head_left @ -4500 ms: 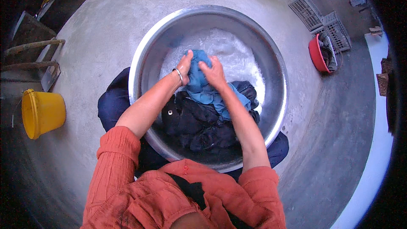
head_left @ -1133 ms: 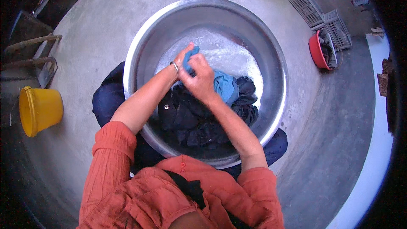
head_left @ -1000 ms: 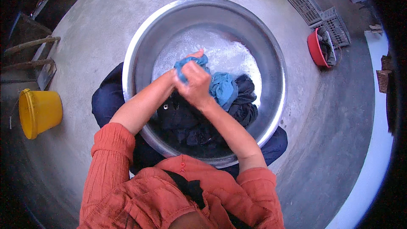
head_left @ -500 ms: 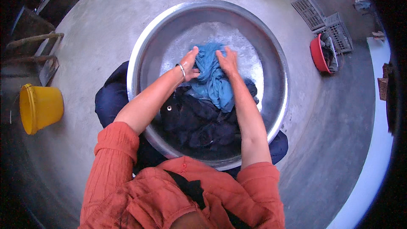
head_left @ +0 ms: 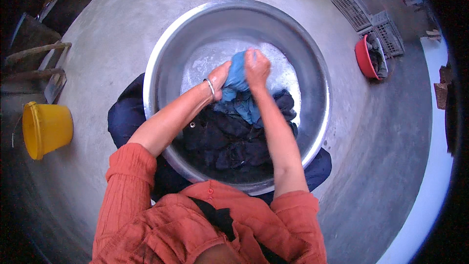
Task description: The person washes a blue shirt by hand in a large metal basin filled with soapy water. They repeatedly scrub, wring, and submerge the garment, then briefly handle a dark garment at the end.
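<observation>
left hand (head_left: 219, 78) loosely curled on blue cloth (head_left: 236, 74), right hand (head_left: 257, 68) clenching it

Apparent room at basin's far wall (head_left: 239, 22), blue cloth (head_left: 237, 74), dark clothes (head_left: 222, 139) nearer.

Cool, diffuse light falls palest on the far concrete floor (head_left: 122, 24), which dims to grey-blue at near right. The steel basin (head_left: 171, 31) gleams along its rim, and glare whitens its wet bottom at far right. The black garments (head_left: 224, 142) sink into shadow with little detail. Slight blur softens the right hand (head_left: 257, 68) and the blue cloth (head_left: 236, 76). Fisheye distortion bows the white band (head_left: 424, 166) at right; grainy black vignetting swallows the corners.
</observation>
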Motion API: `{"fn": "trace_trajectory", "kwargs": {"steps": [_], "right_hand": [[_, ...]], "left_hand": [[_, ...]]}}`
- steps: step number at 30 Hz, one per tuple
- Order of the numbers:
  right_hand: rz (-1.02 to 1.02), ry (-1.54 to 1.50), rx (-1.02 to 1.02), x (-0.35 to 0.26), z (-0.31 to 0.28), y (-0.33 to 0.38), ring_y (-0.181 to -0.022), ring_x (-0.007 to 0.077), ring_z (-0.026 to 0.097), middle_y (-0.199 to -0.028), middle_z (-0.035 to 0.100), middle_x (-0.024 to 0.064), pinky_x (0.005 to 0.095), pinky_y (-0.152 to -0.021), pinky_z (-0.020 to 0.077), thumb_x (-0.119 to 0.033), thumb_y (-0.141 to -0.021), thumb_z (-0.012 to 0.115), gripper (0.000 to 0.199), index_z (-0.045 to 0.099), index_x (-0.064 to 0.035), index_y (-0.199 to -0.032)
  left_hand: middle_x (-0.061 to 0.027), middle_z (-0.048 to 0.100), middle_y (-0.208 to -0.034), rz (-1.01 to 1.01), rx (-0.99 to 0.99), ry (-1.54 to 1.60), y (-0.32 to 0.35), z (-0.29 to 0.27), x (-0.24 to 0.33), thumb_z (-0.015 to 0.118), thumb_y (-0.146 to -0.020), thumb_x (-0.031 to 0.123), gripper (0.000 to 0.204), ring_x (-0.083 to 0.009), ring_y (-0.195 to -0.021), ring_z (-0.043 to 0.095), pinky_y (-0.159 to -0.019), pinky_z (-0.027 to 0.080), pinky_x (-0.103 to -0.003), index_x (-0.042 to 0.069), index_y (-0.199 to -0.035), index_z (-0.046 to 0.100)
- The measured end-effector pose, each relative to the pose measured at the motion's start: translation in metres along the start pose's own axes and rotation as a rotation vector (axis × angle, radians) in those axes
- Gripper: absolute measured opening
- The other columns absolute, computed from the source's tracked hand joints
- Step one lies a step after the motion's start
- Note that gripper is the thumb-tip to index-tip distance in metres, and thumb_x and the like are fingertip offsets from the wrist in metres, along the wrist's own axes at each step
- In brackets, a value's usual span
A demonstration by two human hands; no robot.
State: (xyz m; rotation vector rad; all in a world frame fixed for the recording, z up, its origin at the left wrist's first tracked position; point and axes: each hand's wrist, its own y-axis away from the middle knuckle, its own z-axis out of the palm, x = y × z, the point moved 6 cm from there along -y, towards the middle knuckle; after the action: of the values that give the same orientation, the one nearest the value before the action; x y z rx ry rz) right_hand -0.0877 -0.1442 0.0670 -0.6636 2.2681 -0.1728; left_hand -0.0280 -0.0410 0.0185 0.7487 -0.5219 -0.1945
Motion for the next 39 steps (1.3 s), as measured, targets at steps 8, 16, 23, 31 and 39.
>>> {"fn": "trace_trajectory", "kwargs": {"steps": [8,16,23,31,39], "right_hand": [[0.362,0.373,-0.221,0.131,0.014,-0.019,-0.111,0.0389,0.040,-0.120,0.041,0.0244,0.0500,-0.090,0.0342,-0.051,-0.078,0.050,0.054,0.050,-0.0136,-0.116],[-0.255,-0.354,-0.249,-0.099,0.003,0.056,-0.080,0.0308,0.054,-0.085,0.051,0.0134,0.0391,-0.066,0.0443,-0.020,-0.068,0.062,0.018,0.057,-0.0045,-0.075],[0.017,-0.185,0.051,-0.016,-0.003,0.004,-0.061,0.0333,0.055,-0.063,0.054,0.0164,0.0392,-0.056,0.0425,-0.026,-0.075,0.055,0.024,0.059,-0.0030,-0.069],[0.117,-0.402,-0.378,-0.010,-0.030,0.023,-0.061,0.0119,0.052,-0.063,0.059,0.0059,0.0300,-0.058,0.0433,-0.020,-0.078,0.059,0.022,0.060,0.0012,-0.070],[-0.077,-0.179,-0.550,0.027,-0.034,0.035,-0.090,0.0260,0.055,-0.101,0.056,0.0150,0.0363,-0.077,0.0448,-0.031,-0.070,0.068,0.048,0.054,-0.0022,-0.105]], "left_hand": [[-0.0052,0.055,-0.109,0.067,0.231,-0.080,-0.031,-0.044,0.006,0.045,-0.083,0.051,0.044,-0.0246,-0.101,0.051,-0.080,0.043,-0.046,0.012,-0.103,0.054],[-0.0045,0.057,-0.081,0.001,-0.159,-0.041,-0.038,-0.070,0.021,0.040,-0.080,0.063,0.052,-0.0189,-0.073,0.054,-0.060,0.043,-0.037,0.014,-0.084,0.054],[-0.0038,0.057,-0.078,0.180,0.116,-0.193,0.007,-0.007,0.012,0.054,-0.080,0.033,0.027,-0.0130,-0.067,0.053,-0.058,0.044,-0.031,0.006,-0.079,0.059],[-0.0068,0.054,-0.063,0.271,-0.216,-1.581,0.048,0.010,0.047,0.063,-0.070,0.028,0.024,-0.0243,-0.070,0.057,-0.073,0.049,-0.036,0.004,-0.074,0.061],[-0.0105,0.063,-0.074,0.237,-0.486,-1.762,0.022,0.000,0.014,0.064,-0.062,0.017,0.027,-0.0188,-0.068,0.059,-0.065,0.046,-0.033,0.001,-0.083,0.060]]}}
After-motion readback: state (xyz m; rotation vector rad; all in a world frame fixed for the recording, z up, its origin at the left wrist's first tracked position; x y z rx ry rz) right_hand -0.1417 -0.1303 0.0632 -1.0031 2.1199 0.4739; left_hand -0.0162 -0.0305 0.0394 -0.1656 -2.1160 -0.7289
